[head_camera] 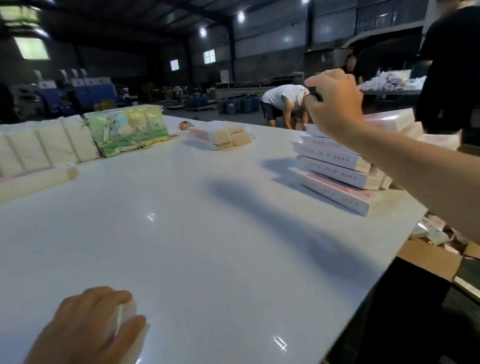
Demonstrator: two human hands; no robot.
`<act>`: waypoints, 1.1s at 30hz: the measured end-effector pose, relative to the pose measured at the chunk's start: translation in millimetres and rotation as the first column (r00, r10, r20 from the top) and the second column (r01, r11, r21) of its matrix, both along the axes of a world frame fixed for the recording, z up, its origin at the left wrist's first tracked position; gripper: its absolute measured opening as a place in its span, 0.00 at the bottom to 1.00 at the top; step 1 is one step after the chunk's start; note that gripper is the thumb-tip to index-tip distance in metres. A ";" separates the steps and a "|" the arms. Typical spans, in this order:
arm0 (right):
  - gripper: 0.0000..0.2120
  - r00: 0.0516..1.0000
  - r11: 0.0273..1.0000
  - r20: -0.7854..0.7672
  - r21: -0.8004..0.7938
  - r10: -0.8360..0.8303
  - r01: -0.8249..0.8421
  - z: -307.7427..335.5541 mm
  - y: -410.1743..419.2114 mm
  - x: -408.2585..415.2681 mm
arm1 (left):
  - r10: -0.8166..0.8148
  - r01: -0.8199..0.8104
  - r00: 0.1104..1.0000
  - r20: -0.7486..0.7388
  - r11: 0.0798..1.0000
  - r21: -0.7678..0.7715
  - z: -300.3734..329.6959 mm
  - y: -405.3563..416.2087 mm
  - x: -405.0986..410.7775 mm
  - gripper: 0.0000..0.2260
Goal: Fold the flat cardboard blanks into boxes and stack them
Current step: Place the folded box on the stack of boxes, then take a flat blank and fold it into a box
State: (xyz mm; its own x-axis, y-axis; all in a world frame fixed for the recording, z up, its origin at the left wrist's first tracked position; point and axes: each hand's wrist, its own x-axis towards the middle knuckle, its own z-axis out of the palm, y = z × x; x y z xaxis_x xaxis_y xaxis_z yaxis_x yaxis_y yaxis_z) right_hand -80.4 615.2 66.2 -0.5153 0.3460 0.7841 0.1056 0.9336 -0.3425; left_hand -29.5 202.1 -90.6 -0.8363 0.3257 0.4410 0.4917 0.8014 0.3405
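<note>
A leaning stack of folded white boxes with red print (337, 171) stands at the right edge of the white table (209, 242). My right hand (335, 105) hovers above that stack, fingers curled, with a small black object (316, 95) pinched at the fingertips. Near the front left of the table, my left hand (97, 325) grips a blurred white object (122, 315) that rests on the surface. A second small pile of boxes (219, 137) lies farther back. White flat blanks (41, 148) stand in a row at the far left.
Colourful printed packs (128, 130) stand behind the blanks, and a long pale box (24, 183) lies in front of them. An open brown carton (431, 258) sits on the floor right of the table. A person in black (454, 61) stands at the right; another person (282, 102) bends over behind.
</note>
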 end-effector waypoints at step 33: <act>0.09 0.506 0.623 0.525 -0.060 0.684 -0.780 -160.4 -256.4 15.3 | 0.786 -0.648 0.541 0.300 0.617 -0.447 47.8 -167.6 -31.5 0.29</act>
